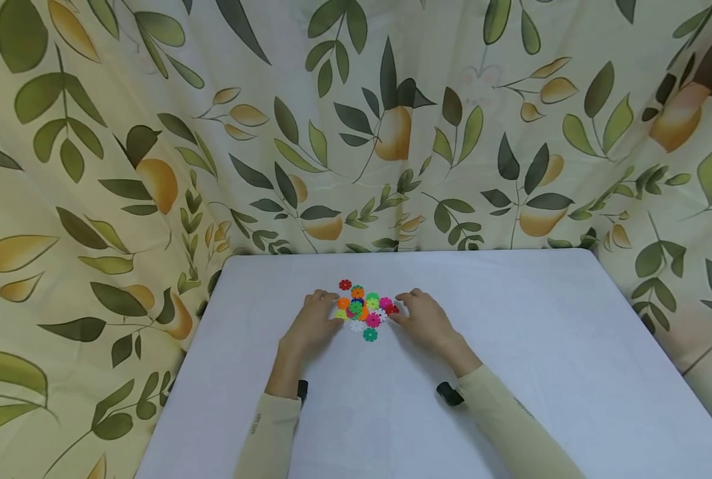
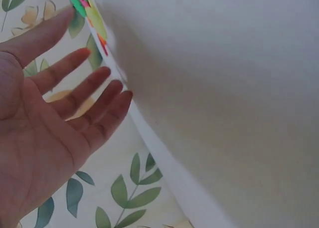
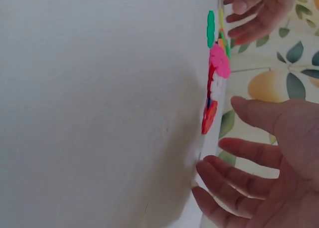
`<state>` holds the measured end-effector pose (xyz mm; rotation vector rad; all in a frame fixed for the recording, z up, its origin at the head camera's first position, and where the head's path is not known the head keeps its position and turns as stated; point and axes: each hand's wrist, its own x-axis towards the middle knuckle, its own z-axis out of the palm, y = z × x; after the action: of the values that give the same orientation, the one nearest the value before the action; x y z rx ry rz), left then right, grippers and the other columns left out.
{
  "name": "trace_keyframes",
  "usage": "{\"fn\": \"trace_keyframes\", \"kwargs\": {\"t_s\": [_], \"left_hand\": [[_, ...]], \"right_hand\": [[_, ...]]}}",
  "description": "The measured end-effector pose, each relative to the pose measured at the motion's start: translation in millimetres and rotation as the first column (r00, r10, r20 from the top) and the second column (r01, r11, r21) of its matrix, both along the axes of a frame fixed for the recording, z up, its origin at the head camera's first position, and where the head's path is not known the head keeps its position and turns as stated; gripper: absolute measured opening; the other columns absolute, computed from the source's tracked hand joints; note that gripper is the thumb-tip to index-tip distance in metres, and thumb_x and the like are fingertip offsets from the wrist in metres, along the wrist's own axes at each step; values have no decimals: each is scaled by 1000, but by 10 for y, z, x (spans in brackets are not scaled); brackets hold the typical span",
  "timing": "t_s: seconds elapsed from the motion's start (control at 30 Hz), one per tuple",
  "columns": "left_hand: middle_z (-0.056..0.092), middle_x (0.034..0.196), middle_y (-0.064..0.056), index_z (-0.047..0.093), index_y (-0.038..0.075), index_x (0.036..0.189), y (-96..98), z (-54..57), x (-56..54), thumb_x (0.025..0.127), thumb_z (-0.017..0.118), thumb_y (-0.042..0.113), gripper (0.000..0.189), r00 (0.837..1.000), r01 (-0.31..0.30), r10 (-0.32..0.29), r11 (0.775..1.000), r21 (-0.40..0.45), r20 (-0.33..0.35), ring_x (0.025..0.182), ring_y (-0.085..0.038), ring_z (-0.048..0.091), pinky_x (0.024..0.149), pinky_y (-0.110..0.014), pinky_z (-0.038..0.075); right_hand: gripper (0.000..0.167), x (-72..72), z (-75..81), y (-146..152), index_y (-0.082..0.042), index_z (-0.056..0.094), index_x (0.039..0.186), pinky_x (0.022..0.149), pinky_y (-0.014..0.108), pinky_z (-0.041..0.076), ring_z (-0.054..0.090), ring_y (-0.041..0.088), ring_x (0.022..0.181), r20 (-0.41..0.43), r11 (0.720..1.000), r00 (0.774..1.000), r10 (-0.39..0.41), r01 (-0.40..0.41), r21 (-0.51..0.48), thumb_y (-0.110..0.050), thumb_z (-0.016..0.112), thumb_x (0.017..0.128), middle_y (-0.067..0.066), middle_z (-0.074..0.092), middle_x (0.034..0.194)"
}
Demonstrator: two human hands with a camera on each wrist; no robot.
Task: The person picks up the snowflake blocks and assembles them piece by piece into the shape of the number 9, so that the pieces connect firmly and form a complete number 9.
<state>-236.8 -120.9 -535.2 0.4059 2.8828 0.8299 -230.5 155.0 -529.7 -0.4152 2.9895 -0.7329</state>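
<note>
A heap of small flower-shaped plastic discs [image 1: 372, 320] in several colours lies on the white table, some overlapping. My left hand [image 1: 317, 319] is at the left side of the heap, fingers spread and loosely bent, its thumb tip close to a yellow disc [image 1: 341, 315]. On the opposite side my right hand [image 1: 424, 320] lies with relaxed fingers, fingertips right at a red disc [image 1: 394, 309]. Both wrist views show the palms holding nothing. A lone red disc [image 1: 345, 285] sits behind the heap, and a green disc [image 1: 370, 334] lies at its front.
The table [image 1: 512, 313] has a white cover, with its far edge against a leaf-and-fruit patterned curtain [image 1: 344, 166]. The curtain also hangs along both sides. Dark wrist devices [image 1: 450, 393] are worn under the beige sleeves [image 1: 512, 419].
</note>
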Motion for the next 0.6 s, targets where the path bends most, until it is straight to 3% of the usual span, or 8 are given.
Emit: {"fn": "trace_keyframes", "kwargs": {"t_s": [0.17, 0.4, 0.6], "left_hand": [[54, 136, -19, 61, 1, 137, 59, 2, -23, 97, 75, 23, 47, 1000, -13, 14, 999, -45, 17, 123, -34, 50, 104, -50, 50], [59, 114, -9, 65, 3, 123, 175, 25, -76, 95, 77, 15, 33, 998, -26, 32, 995, -94, 62, 102, -24, 60, 97, -41, 54], [64, 112, -10, 66, 2, 120, 213, 11, -114, 94, 78, 11, 30, 997, -27, 36, 993, -115, 73, 101, -25, 63, 96, -40, 56]], "right_hand": [[37, -55, -18, -89, 0, 74, 119, 82, 46, 58, 65, 28, 92, 5, 999, 999, -32, 32, 0, -24, 80, 93, 14, 68, 104], [23, -88, -39, -131, -2, 77, 106, 82, 45, 57, 61, 25, 89, 30, 998, 997, -66, 66, -21, -19, 82, 91, 9, 65, 97], [21, -122, -46, -129, -2, 75, 103, 78, 43, 57, 62, 24, 83, 37, 994, 996, -86, 88, -64, -13, 84, 87, 7, 68, 91]]}}
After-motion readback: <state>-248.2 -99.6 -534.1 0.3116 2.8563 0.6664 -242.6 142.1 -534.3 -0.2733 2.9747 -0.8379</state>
